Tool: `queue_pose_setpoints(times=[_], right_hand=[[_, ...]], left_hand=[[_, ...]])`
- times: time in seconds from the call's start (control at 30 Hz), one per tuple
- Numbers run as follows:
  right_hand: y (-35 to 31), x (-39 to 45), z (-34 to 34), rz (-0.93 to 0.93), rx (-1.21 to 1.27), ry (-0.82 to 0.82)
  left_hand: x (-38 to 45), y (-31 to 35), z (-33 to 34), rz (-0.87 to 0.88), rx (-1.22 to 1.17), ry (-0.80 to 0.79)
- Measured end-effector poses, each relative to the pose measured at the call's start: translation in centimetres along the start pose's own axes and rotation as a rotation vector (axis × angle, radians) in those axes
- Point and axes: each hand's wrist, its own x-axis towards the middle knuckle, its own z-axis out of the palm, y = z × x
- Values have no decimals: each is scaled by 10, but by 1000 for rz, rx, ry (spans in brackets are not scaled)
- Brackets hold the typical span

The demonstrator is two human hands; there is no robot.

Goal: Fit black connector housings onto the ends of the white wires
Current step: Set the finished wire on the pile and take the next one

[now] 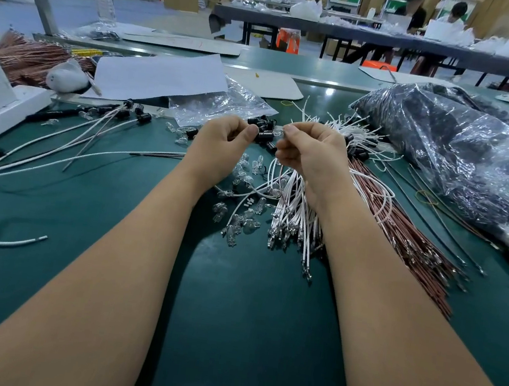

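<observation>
**Both hands pinching one black housing above the wire pile**

Green bench mat (247, 320) carries everything. Far right, a large clear bag (451, 146) of dark parts. Bundle of white wires (295, 217) lies under the right wrist, brown wires (401, 236) just beside it. Left hand (220, 147), fingers curled, pinches a black connector housing (265, 136) at its left end. Right hand (309, 154), fingers curled, pinches a small clear piece at the housing's right end. Loose clear bulbs (237, 219) are scattered below.
</observation>
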Motion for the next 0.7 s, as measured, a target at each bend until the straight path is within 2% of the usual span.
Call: queue_pose_setpoints(times=[0.33,0.7], right_hand=[[1,-1,0,-34,-103,-64],[8,3,0,-64,-123,-36]], left_hand=[[0,0,0,-2,3,-13],[-2,2,-4,-17,-176,-50]])
